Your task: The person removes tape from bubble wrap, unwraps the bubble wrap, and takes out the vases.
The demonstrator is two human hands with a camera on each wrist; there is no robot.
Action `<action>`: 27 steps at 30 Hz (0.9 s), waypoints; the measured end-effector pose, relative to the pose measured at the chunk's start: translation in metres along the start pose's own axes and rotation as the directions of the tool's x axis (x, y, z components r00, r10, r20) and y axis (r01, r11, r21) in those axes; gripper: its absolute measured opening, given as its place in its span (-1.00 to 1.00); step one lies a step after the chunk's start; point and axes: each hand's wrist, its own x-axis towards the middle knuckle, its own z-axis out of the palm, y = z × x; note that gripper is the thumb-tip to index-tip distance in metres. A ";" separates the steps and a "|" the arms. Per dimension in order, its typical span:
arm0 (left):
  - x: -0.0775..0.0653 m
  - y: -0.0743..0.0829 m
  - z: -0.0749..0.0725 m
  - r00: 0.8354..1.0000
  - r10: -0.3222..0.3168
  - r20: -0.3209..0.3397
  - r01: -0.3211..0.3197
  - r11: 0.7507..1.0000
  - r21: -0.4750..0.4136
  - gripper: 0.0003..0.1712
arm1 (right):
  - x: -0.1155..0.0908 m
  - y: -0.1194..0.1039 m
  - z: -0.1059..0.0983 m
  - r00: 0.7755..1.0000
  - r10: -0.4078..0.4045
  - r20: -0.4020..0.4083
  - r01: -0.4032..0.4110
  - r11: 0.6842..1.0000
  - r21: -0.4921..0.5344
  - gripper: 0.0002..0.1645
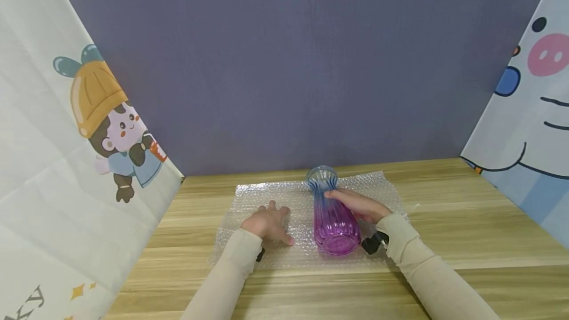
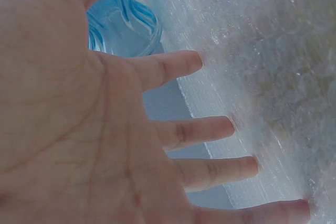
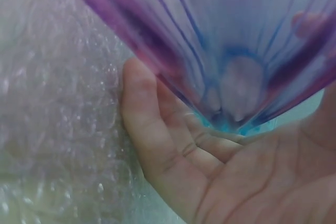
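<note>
A ribbed glass vase [image 1: 334, 216], blue at its flared rim and purple toward its base, is over the bubble wrap [image 1: 249, 196], its base turned toward me. My right hand [image 1: 362, 205] grips it from the right side, with the thumb across its upper body; in the right wrist view fingers [image 3: 142, 108] curl around the vase [image 3: 168, 51]. To the left, my left hand [image 1: 268, 223] has its fingers spread and its fingertips touching the bubble wrap [image 2: 273, 77]. In the left wrist view the vase's blue rim [image 2: 131, 27] shows beyond that palm.
The bubble wrap lies on a wood-grain table [image 1: 186, 241]. A dark grey-blue panel [image 1: 289, 73] rises behind it. Cartoon-printed white sheets stand at the left [image 1: 40, 137] and right [image 1: 529, 127]. A black wrist device [image 1: 373, 243] sits below the right hand.
</note>
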 end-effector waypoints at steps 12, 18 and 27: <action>0.000 0.000 -0.001 1.000 0.006 0.002 -0.006 1.000 0.007 0.12 | -0.001 -0.002 -0.001 1.000 -0.008 -0.014 0.008 1.000 0.001 -0.07; 0.000 0.000 -0.001 1.000 0.010 0.003 -0.011 1.000 0.018 0.13 | 0.001 0.000 -0.003 1.000 -0.009 -0.011 0.009 1.000 0.020 -0.08; 0.000 0.001 -0.001 1.000 0.018 -0.003 -0.018 1.000 0.021 0.13 | 0.003 0.003 -0.002 0.999 -0.028 -0.016 0.028 0.999 0.044 -0.10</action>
